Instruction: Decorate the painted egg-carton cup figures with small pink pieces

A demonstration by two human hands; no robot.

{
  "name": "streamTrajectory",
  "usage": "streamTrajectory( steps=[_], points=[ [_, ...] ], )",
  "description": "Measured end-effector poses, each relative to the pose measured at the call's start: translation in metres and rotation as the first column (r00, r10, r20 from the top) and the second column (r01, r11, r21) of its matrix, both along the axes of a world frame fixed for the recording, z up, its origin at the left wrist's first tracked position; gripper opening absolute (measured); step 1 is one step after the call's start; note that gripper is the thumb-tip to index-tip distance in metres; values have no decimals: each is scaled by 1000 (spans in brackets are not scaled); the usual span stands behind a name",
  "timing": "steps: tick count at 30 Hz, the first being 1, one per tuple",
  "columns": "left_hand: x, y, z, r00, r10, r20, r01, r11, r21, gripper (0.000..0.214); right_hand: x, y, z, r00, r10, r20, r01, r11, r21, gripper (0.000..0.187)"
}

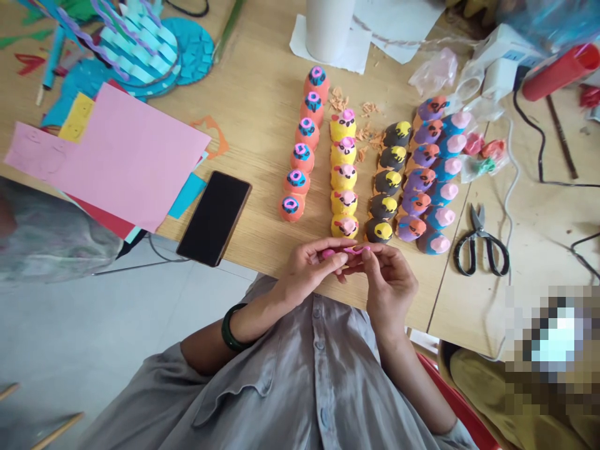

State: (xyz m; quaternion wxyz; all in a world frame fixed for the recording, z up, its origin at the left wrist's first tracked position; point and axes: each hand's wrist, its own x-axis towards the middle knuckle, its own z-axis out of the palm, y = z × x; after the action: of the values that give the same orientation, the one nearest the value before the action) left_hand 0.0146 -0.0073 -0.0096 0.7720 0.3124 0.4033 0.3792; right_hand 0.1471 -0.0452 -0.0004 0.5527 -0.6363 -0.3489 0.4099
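Observation:
My left hand point(304, 270) and my right hand point(390, 279) meet at the table's front edge, fingers pinched. Between them stretches a thin strand of pink modelling clay point(359, 250). A small pink clay lump point(327, 254) sits in the fingers of my left hand. Just beyond stands a row of yellow egg-carton cups point(344, 179) with pink clay on top. To its left runs an orange row point(307, 134) with blue tops and pink rings. On the right are black cups with yellow tops point(388, 182), purple cups with orange tops point(419, 181) and blue cups with pink tops point(443, 194).
Black-handled scissors point(479, 240) lie to the right, near cables and clay in plastic bags point(485, 153). A dark phone point(214, 219) and pink paper point(140, 150) are on the left. A white cylinder point(329, 28) stands behind. Another person sits at right.

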Motion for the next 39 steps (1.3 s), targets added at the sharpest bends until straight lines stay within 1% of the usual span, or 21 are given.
streamTrajectory(
  steps=[4,7,11,13,16,19,22,30,35,39],
  points=[
    [1,0,-2,998,15,-65,-12,999,49,23,1,0,-3,999,23,-38,-24,1000,-8,15],
    [0,0,-3,995,23,-95,-18,998,55,26,1,0,-4,997,24,-75,-26,999,-23,15],
    [-1,1,-2,998,16,-65,-14,999,43,27,1,0,-3,995,1,-100,-4,1000,-23,16],
    [0,2,-1,998,16,-55,-14,999,32,24,1,0,-2,996,6,-91,-8,1000,-26,15],
    [2,2,1,999,17,-44,-16,1000,16,24,1,-2,0,998,19,-64,-21,999,-31,13],
    [2,3,3,1000,2,-23,-2,1000,4,24,1,-4,2,1000,23,-16,-23,1000,12,9],
    [-1,5,5,998,-42,-47,43,999,1,24,2,-6,2,997,34,70,-38,997,64,6],
    [-8,7,5,969,-171,-179,180,983,38,29,8,-10,-3,954,135,268,-171,978,117,16],
    [-9,7,5,965,-181,-191,195,979,54,30,10,-10,-1,907,147,395,-216,967,137,22],
    [-9,7,7,969,-172,-175,182,982,46,29,12,-10,-1,878,162,451,-250,958,143,25]
  ],
)
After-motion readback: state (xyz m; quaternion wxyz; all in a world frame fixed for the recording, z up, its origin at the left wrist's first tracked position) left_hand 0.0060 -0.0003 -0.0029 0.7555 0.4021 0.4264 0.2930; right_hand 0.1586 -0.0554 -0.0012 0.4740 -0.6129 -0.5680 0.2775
